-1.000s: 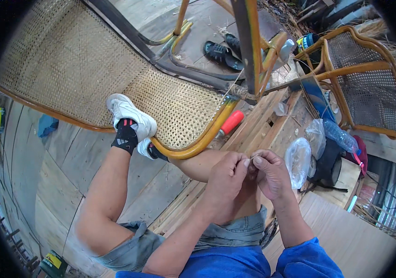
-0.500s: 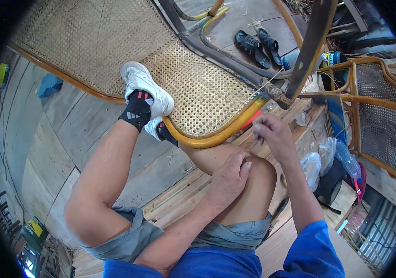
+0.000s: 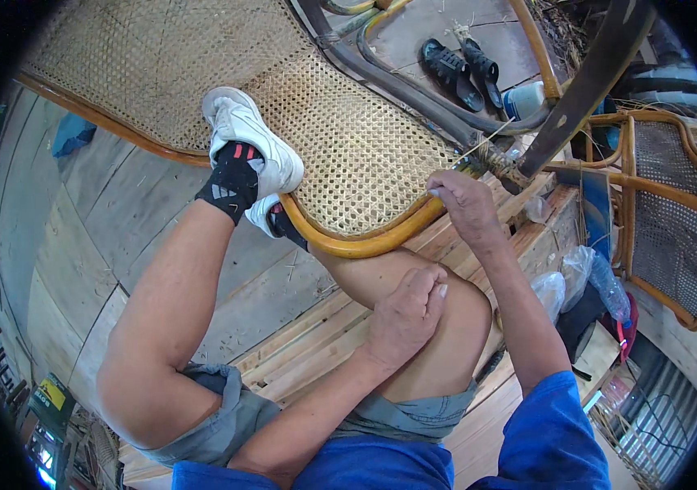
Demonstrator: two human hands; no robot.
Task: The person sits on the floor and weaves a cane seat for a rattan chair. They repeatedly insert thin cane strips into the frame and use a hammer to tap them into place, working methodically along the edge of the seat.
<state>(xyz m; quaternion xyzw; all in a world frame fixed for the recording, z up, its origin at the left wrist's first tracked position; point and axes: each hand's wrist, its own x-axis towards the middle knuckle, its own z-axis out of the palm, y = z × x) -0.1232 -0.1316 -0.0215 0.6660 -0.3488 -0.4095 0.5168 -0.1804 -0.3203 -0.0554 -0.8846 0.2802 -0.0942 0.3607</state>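
A rattan chair with a woven cane seat [image 3: 357, 163] lies tilted ahead of me, its curved yellow-brown edge pole [image 3: 389, 243] against my right leg. My right hand [image 3: 464, 204] is at the seat's right corner, fingers pinched together by the edge pole; what they hold, if anything, cannot be made out. Just beyond it, a strip-wrapped joint [image 3: 495, 161] with a thin loose end ties the seat frame to a dark pole [image 3: 581, 86]. My left hand [image 3: 407, 314] rests on my right knee, thumb pressed to curled fingers; their contents are hidden.
My white shoe [image 3: 255, 147] presses on the seat's near edge. Pale wooden planks [image 3: 299, 351] lie beneath me. Black sandals [image 3: 452, 73] and a white tub [image 3: 524, 100] are beyond the chair. Another cane-panelled rattan piece [image 3: 675, 220] and plastic bags [image 3: 577, 273] are at right.
My right hand has moved slightly up and left to the chair's corner. A red patch beside it no longer shows. The left hand stays on the knee. The view has shifted a little.
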